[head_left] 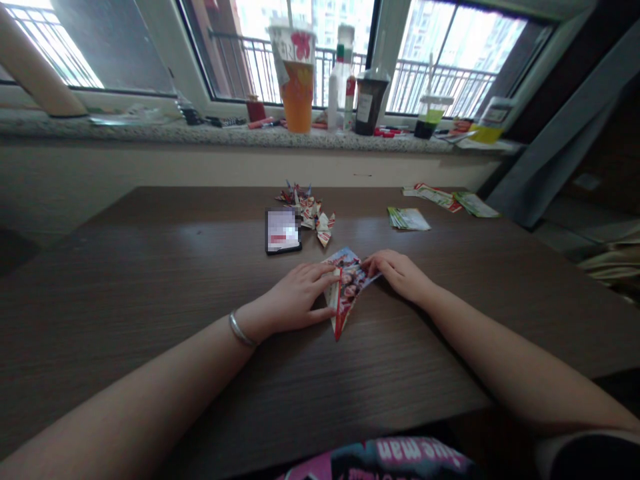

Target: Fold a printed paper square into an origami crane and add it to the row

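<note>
Both hands are working apart from each other on one sheet: the left hand [305,297] is lying spread over its left part, and the right hand [395,270] is bending its fingers onto the right edge, though whether they are pinching or merely pressing cannot be told. The sheet [351,283] is resting on the table [165,287], directly before the person, narrowing to a red point at its near end. Folding is, in judgement, standing partway: creases are showing, while the right side is spreading out loosely. Beyond it, several folded pieces [311,212] are lying heaped, seemingly finished, beside a phone [283,231]. To the right, a stack [409,219] and further leaflets [435,196] are lying flat, apparently unworked. On the sill [210,137], a tall cup [299,87] is holding orange liquid, a small cup [428,117] is showing dark contents below green, and a tub [491,123] is showing yellow. A dark cup [371,103] and a bottle [345,77] are standing between; their contents are not being made out.
</note>
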{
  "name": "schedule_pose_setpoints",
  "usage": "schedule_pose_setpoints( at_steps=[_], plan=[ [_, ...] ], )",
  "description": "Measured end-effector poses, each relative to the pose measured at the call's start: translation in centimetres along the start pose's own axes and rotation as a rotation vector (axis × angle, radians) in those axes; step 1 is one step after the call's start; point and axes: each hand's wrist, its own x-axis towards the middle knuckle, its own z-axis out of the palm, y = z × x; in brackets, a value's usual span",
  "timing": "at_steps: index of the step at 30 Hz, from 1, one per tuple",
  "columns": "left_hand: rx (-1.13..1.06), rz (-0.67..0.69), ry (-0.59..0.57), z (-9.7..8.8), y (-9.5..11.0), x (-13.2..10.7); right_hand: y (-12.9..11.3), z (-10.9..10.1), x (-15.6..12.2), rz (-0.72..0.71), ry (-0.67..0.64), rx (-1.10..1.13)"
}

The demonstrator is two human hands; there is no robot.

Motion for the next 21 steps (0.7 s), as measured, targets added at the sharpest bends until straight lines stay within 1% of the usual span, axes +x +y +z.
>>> schedule_pose_setpoints(
  at_steps=[4,10,13,18,21],
  plan=[
    [0.013,0.003,0.019,0.24,-0.18,-0.09,-0.11,-0.19,0.04,-0.031,-0.034,-0.022],
    [0.038,0.004,0.035,0.31,-0.24,-0.16,0.06,-0.07,-0.01,-0.155,-0.079,-0.068],
    [0.048,-0.021,0.025,0.27,-0.16,-0.12,0.33,-0.02,-0.08,-0.187,-0.112,-0.097],
    [0.073,-0.101,-0.017,0.27,-0.15,0.01,0.71,0.23,-0.14,-0.253,-0.167,-0.146],
    [0.077,-0.113,-0.024,0.34,-0.24,0.08,0.73,0.44,-0.21,-0.264,-0.188,-0.167]
  ],
)
